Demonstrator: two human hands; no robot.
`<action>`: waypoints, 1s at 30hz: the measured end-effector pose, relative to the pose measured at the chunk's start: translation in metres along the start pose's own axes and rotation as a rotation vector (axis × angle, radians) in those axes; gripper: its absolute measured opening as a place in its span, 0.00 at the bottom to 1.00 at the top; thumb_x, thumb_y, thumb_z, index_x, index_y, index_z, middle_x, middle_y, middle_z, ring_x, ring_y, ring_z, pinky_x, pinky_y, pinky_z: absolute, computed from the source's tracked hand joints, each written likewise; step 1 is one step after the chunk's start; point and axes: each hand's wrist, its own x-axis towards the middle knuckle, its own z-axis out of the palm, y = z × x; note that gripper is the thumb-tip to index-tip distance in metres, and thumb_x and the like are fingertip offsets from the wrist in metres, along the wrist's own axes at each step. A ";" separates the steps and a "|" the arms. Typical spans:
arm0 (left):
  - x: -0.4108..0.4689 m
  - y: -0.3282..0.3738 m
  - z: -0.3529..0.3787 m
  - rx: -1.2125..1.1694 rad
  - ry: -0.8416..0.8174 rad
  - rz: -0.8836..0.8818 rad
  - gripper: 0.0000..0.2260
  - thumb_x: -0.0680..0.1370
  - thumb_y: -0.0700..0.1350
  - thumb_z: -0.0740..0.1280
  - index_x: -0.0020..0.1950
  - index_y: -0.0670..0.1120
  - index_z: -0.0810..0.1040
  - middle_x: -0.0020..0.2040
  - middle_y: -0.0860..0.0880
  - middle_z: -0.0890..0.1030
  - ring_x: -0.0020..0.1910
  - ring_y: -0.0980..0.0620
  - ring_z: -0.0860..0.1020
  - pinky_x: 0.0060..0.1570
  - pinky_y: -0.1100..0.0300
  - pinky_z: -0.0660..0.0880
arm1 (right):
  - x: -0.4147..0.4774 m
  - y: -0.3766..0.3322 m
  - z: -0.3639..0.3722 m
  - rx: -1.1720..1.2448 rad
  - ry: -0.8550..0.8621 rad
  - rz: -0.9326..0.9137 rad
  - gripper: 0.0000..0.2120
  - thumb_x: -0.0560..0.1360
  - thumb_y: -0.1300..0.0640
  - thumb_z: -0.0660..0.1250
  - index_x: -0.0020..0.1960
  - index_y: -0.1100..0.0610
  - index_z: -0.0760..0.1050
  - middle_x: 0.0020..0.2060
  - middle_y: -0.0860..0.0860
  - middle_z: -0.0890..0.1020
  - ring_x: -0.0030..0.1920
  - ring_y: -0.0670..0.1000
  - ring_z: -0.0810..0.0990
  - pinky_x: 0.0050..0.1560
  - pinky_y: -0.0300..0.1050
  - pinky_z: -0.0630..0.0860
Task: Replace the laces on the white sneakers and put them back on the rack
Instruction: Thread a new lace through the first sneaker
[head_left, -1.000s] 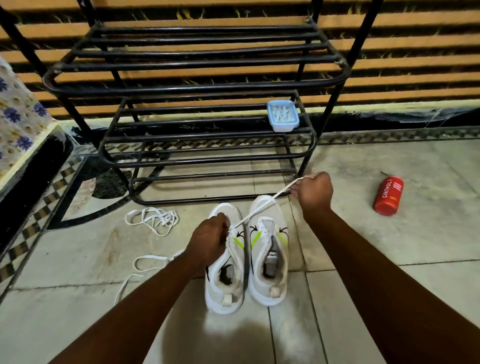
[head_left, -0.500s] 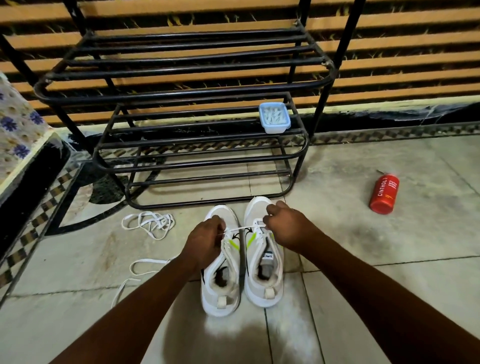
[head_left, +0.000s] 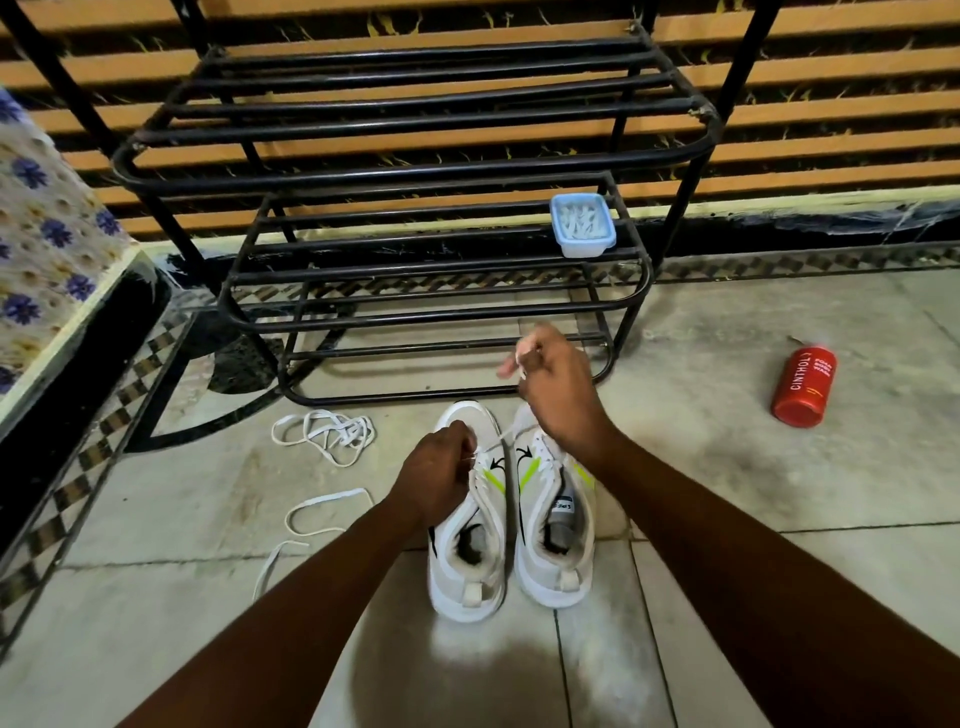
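Right hand (head_left: 558, 395) has lifted, drawing the flat white lace (head_left: 521, 357) taut

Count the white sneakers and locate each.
2. The left sneaker sits at the left hand; the right sneaker beside it, below the right hand holding a lace. None seems hidden.

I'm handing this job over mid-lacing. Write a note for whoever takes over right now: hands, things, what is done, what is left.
Left hand: grips the white lace at the eyelets of the left white sneaker.
Right hand: raised, pinches that lace's free end.
Right white sneaker stands beside the left one on the floor, before the black metal rack. A loose white lace pile lies further left.
Done: lacing begun.
Left: finish lacing, then rack the pair.
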 end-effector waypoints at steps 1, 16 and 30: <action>0.000 0.000 0.000 -0.004 -0.002 0.002 0.14 0.71 0.38 0.67 0.50 0.52 0.69 0.41 0.53 0.79 0.39 0.50 0.74 0.38 0.56 0.69 | 0.001 0.007 -0.008 -0.306 -0.161 -0.123 0.03 0.81 0.62 0.56 0.51 0.56 0.68 0.38 0.54 0.82 0.34 0.49 0.78 0.35 0.44 0.72; 0.002 0.007 -0.006 -0.002 -0.016 0.017 0.14 0.71 0.34 0.64 0.49 0.52 0.68 0.41 0.51 0.79 0.39 0.50 0.73 0.39 0.55 0.68 | -0.028 0.068 -0.101 -1.359 -0.024 -0.015 0.05 0.65 0.57 0.71 0.36 0.59 0.80 0.35 0.56 0.78 0.41 0.61 0.76 0.41 0.49 0.70; 0.006 0.016 -0.017 -0.188 -0.047 -0.153 0.13 0.75 0.26 0.61 0.49 0.43 0.77 0.40 0.39 0.81 0.33 0.55 0.75 0.34 0.66 0.73 | -0.039 0.096 -0.106 -0.828 -0.169 0.412 0.12 0.75 0.50 0.73 0.45 0.60 0.80 0.43 0.57 0.83 0.50 0.59 0.81 0.49 0.50 0.78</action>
